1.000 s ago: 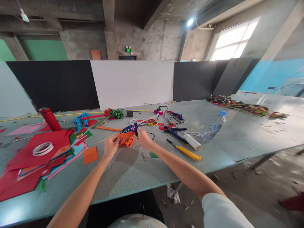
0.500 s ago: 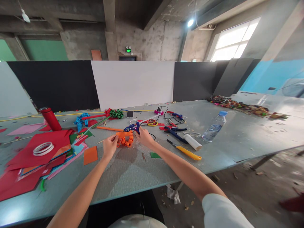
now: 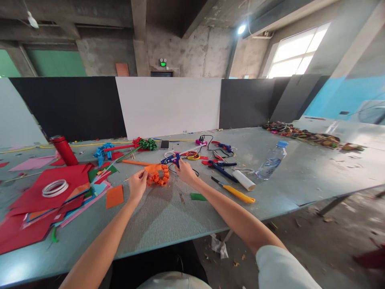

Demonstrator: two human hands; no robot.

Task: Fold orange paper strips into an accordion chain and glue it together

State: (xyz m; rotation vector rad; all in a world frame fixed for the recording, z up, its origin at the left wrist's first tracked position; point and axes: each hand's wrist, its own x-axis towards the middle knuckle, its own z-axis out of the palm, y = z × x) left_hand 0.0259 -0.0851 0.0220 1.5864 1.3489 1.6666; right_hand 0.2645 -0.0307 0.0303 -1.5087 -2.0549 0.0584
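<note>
My left hand (image 3: 138, 184) pinches one end of an orange paper strip with curled loops (image 3: 161, 178), held just above the table. In my right hand (image 3: 184, 170) is a blue glue gun (image 3: 171, 159), fingers wrapped round its handle, a small red light showing on its body. The gun's nozzle points left, above the orange strip; whether it touches the paper I cannot tell. Behind the strip lies a rolled orange paper stick (image 3: 136, 162). A flat orange paper square (image 3: 114, 196) rests left of my left hand.
Red paper sheets (image 3: 45, 184) with white tape rolls (image 3: 55, 188) and a red flask (image 3: 63, 150) are on the left. To the right lie a yellow utility knife (image 3: 239, 194), blue-handled pliers (image 3: 222, 170), a white roll (image 3: 244, 180) and a water bottle (image 3: 272, 160). Behind is a pink power socket (image 3: 201, 142).
My right hand has drawn the glue gun slightly right and up, away from my left hand. The looped orange strip has tilted a little in my left hand.
</note>
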